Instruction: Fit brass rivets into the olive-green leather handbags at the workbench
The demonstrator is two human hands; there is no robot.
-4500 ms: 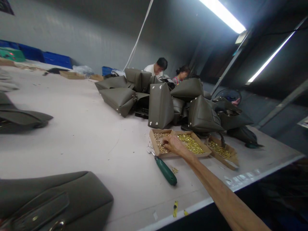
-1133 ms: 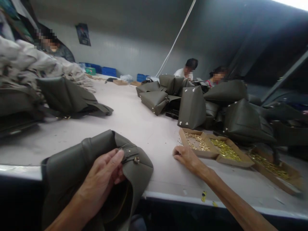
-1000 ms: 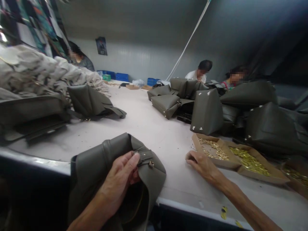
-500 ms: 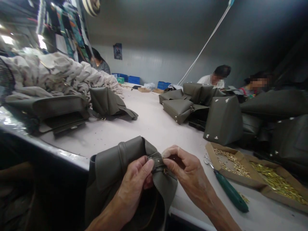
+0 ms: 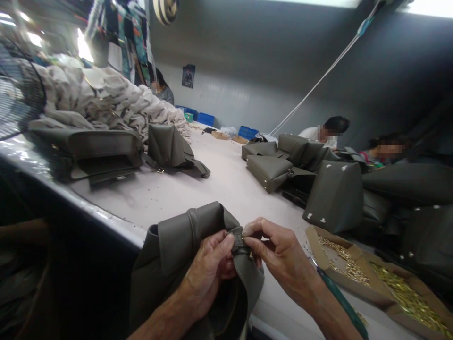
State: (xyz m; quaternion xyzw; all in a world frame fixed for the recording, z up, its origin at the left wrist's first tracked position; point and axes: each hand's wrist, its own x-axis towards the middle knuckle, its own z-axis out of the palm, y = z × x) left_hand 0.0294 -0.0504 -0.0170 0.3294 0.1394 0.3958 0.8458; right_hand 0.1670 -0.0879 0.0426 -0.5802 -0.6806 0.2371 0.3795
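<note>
An olive-grey leather handbag (image 5: 177, 241) leans against the table's near edge, its side strap turned up between my hands. My left hand (image 5: 205, 269) pinches the strap tab (image 5: 239, 242) between thumb and fingers. At the tab's right edge, my right hand (image 5: 279, 250) has thumb and forefinger pressed together on a tiny gold metal stud (image 5: 243, 239), partly covered by the fingertips. Just below, a small gold fitting (image 5: 251, 254) hangs on the strap. A green-handled tool (image 5: 341, 297) lies right of my right forearm, which covers part of it.
Cardboard trays with small gold hardware stand at right: one tray (image 5: 313, 238) nearer, another (image 5: 406, 315) beyond. Finished-looking bags (image 5: 334, 193) are piled behind them. More bags (image 5: 166, 146) sit at left before heaped pale cloth (image 5: 116, 94). A fan (image 5: 17, 89) is far left; several co-workers sit beyond.
The view has tilted and shifted, so everything sits further right. My right fingertips have come closer onto the strap tab, where the gold stud shows. The left hand keeps its hold.
</note>
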